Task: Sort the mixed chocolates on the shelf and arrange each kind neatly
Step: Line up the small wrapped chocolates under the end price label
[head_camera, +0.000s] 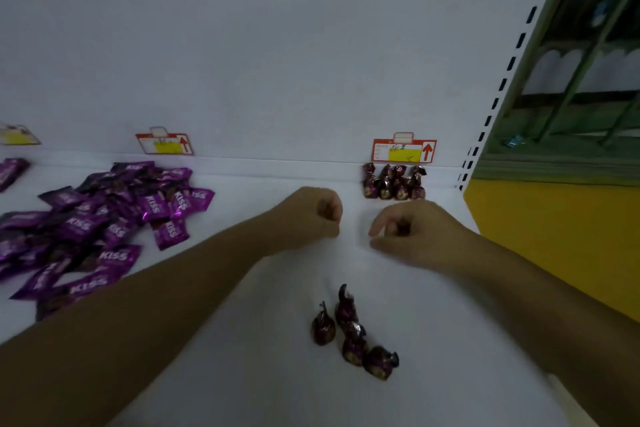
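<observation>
L hand (311, 215) fingers curled, grip unclear | R hand (415, 232) fingers pinch dark choc (402, 228) | choc row (394, 182) just behind

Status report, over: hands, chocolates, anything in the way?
Left hand, right hand curled, contents unclear. Back row standing; four loose chocolates near front. KISS pile left, not in the way.
</observation>
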